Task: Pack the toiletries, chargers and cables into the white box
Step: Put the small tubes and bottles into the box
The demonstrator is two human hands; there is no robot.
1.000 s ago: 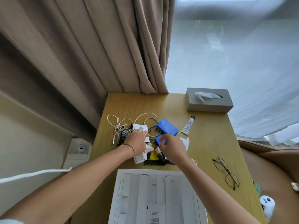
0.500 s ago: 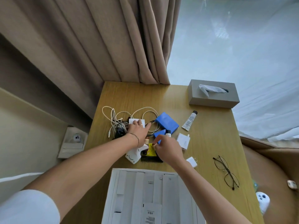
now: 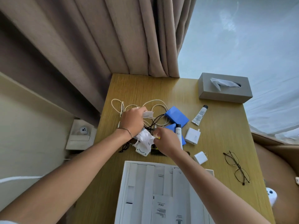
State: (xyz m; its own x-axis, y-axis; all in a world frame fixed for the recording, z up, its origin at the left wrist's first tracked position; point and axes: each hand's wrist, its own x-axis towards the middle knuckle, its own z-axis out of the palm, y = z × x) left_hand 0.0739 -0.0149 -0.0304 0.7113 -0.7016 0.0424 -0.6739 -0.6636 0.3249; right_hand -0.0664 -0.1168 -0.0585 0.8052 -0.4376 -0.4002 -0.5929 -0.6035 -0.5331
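Observation:
The white box [image 3: 139,191] lies open at the table's near edge. Beyond it is a pile: tangled white cables [image 3: 155,105], black cables [image 3: 156,121], two blue packs [image 3: 177,115], a white bottle [image 3: 178,132], a crumpled white packet [image 3: 144,141] and a black comb [image 3: 157,154]. My left hand [image 3: 131,121] is closed around a white charger [image 3: 148,114] over the cables. My right hand [image 3: 166,141] pinches a small yellowish item [image 3: 156,136] in the pile. A white tube [image 3: 199,115], a large white charger [image 3: 192,136] and a small white plug [image 3: 200,157] lie to the right.
A grey tissue box [image 3: 225,88] stands at the far right corner of the wooden table [image 3: 218,143]. Glasses [image 3: 237,167] lie near the right edge. Curtains [image 3: 113,38] hang behind. A wall socket unit [image 3: 80,134] sits left of the table.
My left hand has moved up from the pile and closed on the white charger. My right hand has shifted left, uncovering the white bottle and the small plug.

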